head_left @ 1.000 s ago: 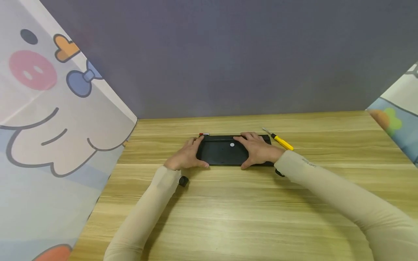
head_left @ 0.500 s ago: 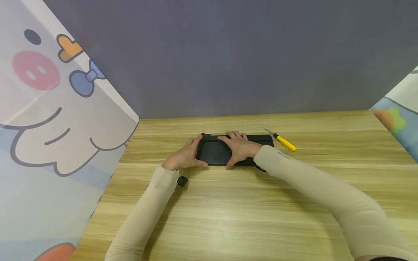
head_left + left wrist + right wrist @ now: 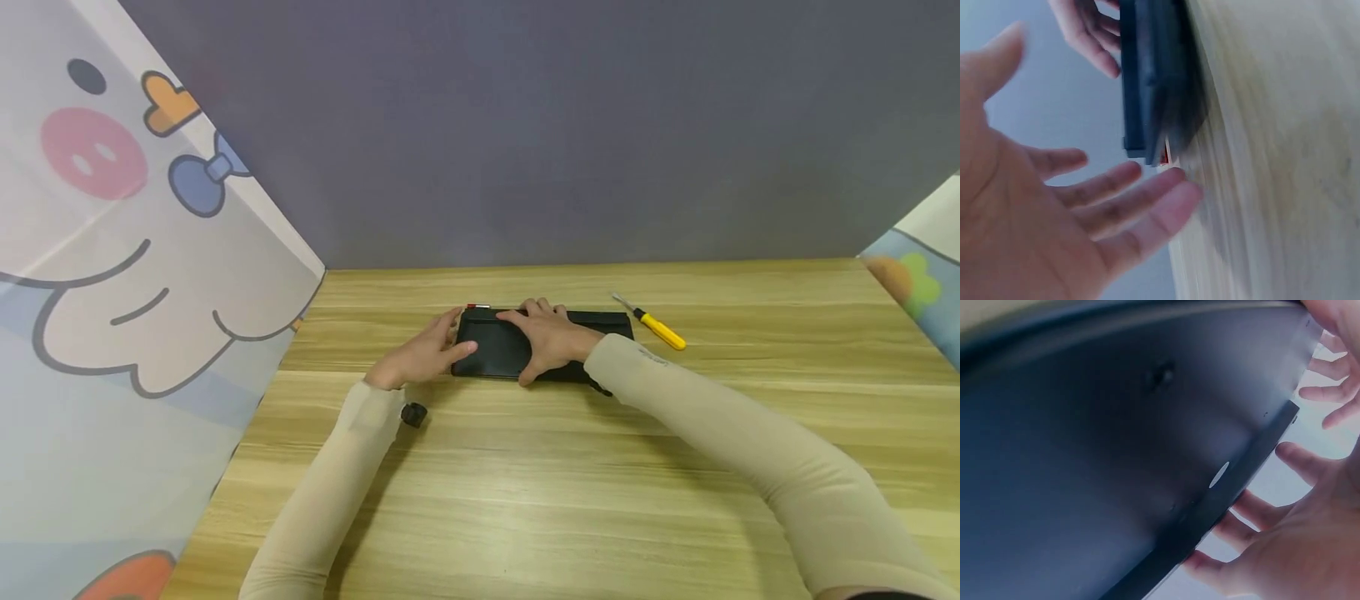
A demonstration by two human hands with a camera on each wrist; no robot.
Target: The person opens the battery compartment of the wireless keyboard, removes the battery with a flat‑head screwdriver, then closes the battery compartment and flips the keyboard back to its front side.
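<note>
A flat black keyboard-like device [image 3: 491, 350] lies on the table, a raised strip running along its far side. My right hand [image 3: 551, 337] spans it from above, thumb at the near edge and fingers at the far edge. The right wrist view shows those fingertips along the raised strip, beside a white round sticker [image 3: 1219, 475]. At the device's left end, my left hand [image 3: 1054, 206] is spread and holds nothing; in the left wrist view a small gap separates its fingers from the device's corner. A small red-and-silver cylinder [image 3: 478, 307], like a battery, lies just behind the device.
A yellow-handled screwdriver [image 3: 662, 331] lies to the right of the device, its tip pointing to the far left. Behind the wooden table [image 3: 480, 475] stands a grey partition [image 3: 525, 142]. A cartoon-printed panel [image 3: 225, 292] borders the left side.
My right hand has slid left along the device, then stopped near its middle. My left hand has let go of the left end, its thumb lifting off the near edge.
</note>
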